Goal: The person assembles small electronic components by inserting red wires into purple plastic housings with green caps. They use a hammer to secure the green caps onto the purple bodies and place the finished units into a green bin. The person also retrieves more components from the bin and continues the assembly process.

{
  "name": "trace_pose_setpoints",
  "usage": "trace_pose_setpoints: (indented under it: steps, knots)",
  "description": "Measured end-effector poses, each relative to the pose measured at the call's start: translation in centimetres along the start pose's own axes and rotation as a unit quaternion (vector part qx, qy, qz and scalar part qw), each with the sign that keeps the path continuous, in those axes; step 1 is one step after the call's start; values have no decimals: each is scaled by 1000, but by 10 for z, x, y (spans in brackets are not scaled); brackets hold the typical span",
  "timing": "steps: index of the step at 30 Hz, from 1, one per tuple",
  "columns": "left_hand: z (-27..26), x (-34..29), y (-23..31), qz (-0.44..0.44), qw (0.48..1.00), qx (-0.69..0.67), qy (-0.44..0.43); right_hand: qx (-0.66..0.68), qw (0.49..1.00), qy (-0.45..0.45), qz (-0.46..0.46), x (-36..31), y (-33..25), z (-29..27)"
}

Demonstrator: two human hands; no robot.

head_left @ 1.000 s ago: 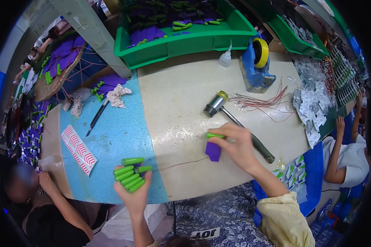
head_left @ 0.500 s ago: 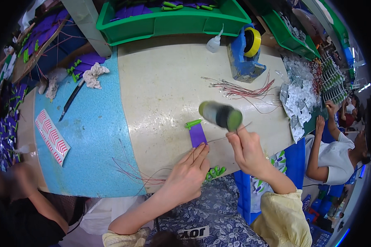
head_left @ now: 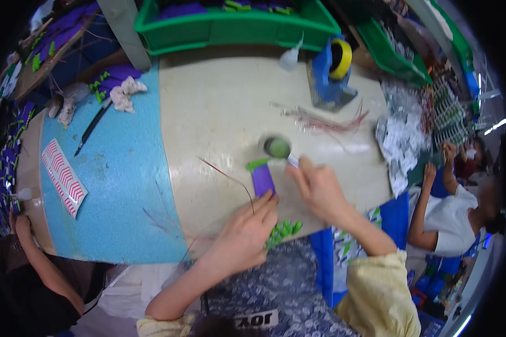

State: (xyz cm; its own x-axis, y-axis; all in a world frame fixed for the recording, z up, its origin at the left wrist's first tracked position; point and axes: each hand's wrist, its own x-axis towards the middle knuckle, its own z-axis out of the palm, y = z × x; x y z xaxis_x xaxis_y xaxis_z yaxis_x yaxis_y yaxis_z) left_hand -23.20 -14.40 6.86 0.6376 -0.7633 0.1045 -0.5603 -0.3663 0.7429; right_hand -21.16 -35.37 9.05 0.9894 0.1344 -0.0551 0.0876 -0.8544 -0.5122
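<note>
1. At the near edge of the cream table [head_left: 219, 129], the purple strip with a green tip [head_left: 262, 178] lies flat. Half a second ago it sat under the left hand in much the same spot.
2. The left hand [head_left: 243, 238] now rests with fingertips pressed on the strip's near end, fingers together, pinning it; earlier the hand lay further along it.
3. The right hand [head_left: 319, 188] is closed round the handle of the hammer [head_left: 278, 147], whose head has dropped from a raised position to just above the green tip. Contact cannot be confirmed because of blur.
4. A thin red wire [head_left: 230, 180] runs beside the strip toward the left hand.
5. Green pieces [head_left: 283, 230] lie by the left wrist at the table edge.
6. Judgement: a striking stroke is in progress on the pinned strip.
</note>
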Motion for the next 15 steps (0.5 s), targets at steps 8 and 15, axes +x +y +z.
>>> trace_pose_setpoints:
  steps: [8, 15]
  knots:
    - [1, -46, 5, -241, 818, -430, 297, -112, 958, 254, -73, 18, 31, 39]
    - [9, -54, -10, -200, 829, -394, 343, 281, 952, 110, 51, -1, -39, 69]
